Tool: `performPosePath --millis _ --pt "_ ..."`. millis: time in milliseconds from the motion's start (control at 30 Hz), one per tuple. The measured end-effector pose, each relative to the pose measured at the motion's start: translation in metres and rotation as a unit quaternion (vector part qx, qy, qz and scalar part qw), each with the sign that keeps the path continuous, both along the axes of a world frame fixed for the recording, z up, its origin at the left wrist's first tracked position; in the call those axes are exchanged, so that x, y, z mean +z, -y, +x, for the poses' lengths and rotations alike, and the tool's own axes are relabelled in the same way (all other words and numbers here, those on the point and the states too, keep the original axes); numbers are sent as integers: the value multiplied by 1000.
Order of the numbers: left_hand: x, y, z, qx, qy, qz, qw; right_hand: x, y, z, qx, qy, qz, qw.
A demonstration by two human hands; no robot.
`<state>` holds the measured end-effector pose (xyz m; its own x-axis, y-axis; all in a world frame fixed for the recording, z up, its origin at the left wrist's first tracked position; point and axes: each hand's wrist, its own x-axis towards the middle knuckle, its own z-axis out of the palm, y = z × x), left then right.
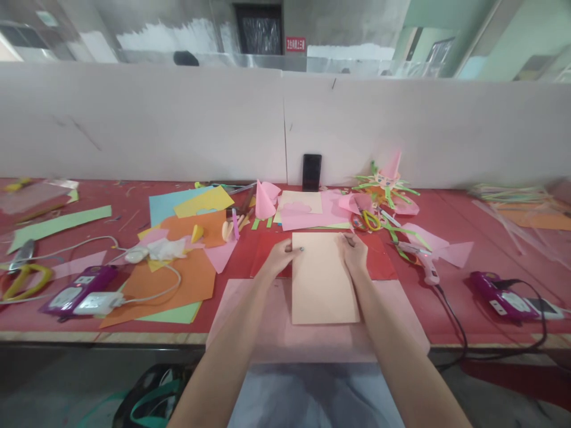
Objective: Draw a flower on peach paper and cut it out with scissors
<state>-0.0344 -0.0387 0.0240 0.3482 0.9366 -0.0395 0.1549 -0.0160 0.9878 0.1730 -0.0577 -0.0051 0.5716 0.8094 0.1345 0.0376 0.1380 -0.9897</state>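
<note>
on the red tabletop (446, 208), over a broad pink sheet (277, 333) and a red sheet (381, 255), a cream sheet (323, 282) is pinched near its top, left edge in the left hand's (280, 255) grip, right edge in the right hand's (355, 252).

Cream sheet (325, 282) held by its two sides.
The left hand (282, 257) pinches its left edge and the right hand (355, 254) its right, above a pink sheet (312, 346) and a red sheet (377, 257). A black phone (311, 172) stands upright against the white partition (200, 125); rightward lies a pale glue gun (423, 261) (its dark cord (455, 324) dips past the table's (450, 238) front edge).
</note>
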Motion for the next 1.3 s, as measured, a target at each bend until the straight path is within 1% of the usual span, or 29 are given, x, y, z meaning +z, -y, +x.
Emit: performPosePath --millis 67,167,267,400,567,633,767,933,1167,1300 --pt "0 1 0 -4 -9 7 1000 -2 -1 0 -1 -10 1 1000" --pt "-3 -1 1 35 -50 34 998 -5 -3 1 -6 -17 3 1000" --pt "-5 -4 1 62 -72 51 994 -7 -3 1 -9 -12 3 1000" --pt "-4 -4 2 88 -90 69 990 -5 -1 0 -6 2 0 1000" --pt "-3 -1 5 103 -95 71 988 -3 -1 0 -6 19 4 1000" --pt "-3 1 6 93 -96 70 989 -4 -2 1 -14 23 5 1000" --pt "-7 2 8 51 -100 66 991 -8 -4 3 -35 20 7 999" --pt "-12 -3 6 58 -108 80 989 -8 -4 0 -51 12 7 999" --pt "-8 -2 4 39 -79 73 993 -1 0 0 -58 13 15 998" --pt "-7 0 4 -7 -57 45 997 -1 0 2 -62 21 18 998"
